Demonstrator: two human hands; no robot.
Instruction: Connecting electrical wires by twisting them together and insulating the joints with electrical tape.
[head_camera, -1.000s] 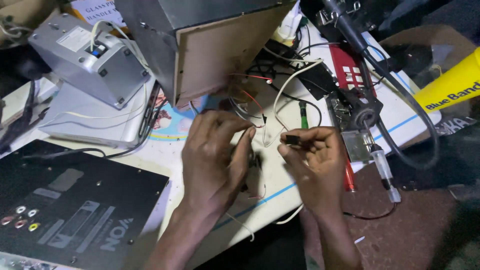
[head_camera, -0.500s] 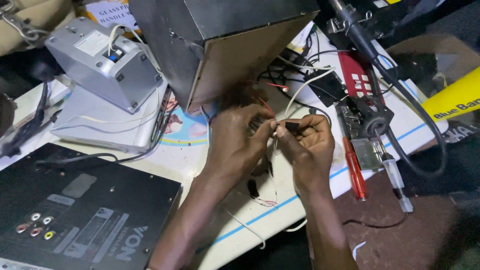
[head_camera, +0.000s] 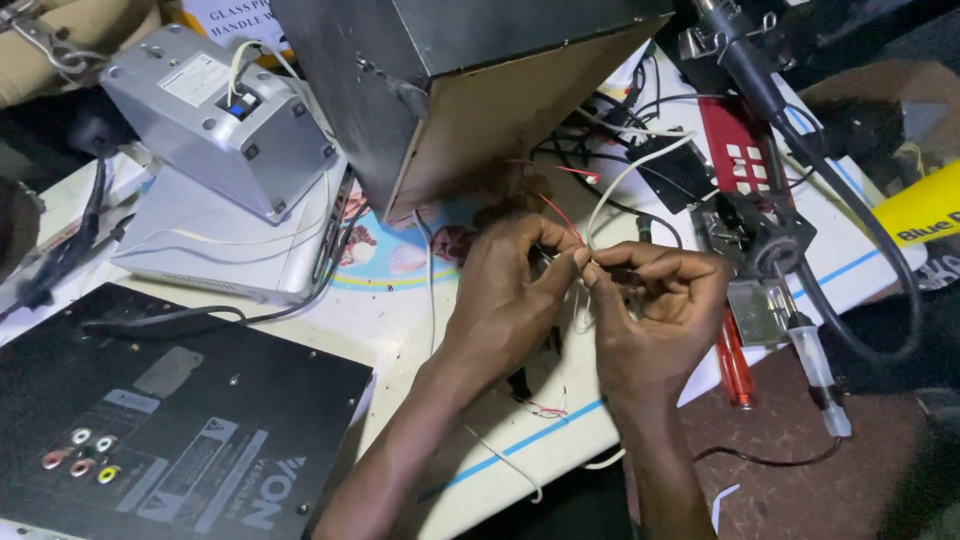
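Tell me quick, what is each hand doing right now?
Left hand: closed, pinching thin wires at its fingertips.
Right hand: closed, pinching the same wires where the two hands meet.

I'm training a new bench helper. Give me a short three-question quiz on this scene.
1. True or false: the left hand and the right hand meet at their fingertips on thin wires.
2. What lies just right of the right hand? A) red pen B) mug C) hammer
3. Fill in: the coloured sockets sit on the ___ panel.

Key: 1 true; 2 A; 3 black
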